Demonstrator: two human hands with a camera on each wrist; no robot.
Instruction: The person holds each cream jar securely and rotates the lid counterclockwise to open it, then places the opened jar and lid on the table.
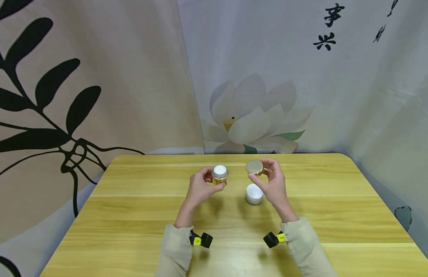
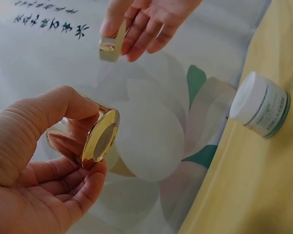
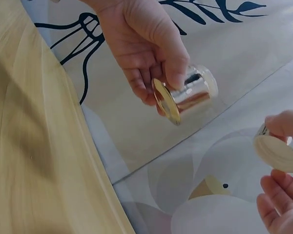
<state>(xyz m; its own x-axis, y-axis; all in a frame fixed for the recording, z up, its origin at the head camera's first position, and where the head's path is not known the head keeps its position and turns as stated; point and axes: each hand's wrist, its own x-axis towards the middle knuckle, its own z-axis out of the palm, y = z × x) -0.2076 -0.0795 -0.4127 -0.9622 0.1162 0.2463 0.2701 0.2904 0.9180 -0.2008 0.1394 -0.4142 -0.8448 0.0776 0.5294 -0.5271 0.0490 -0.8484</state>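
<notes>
A small gold cosmetic jar [image 1: 219, 179] is held upright above the worktop [image 1: 124, 231], just below the middle of the head view's frame, in the left hand's [image 1: 201, 188] grip. It stands open: a white disc covers its top inside a clear rim, and its mirror-like body ends in a flared gold base. Its round gold lid [image 1: 254, 167] is off, held apart to the right in the right hand's [image 1: 273, 185] grip, smooth matte top upward, sides shiny, underside whitish.
</notes>
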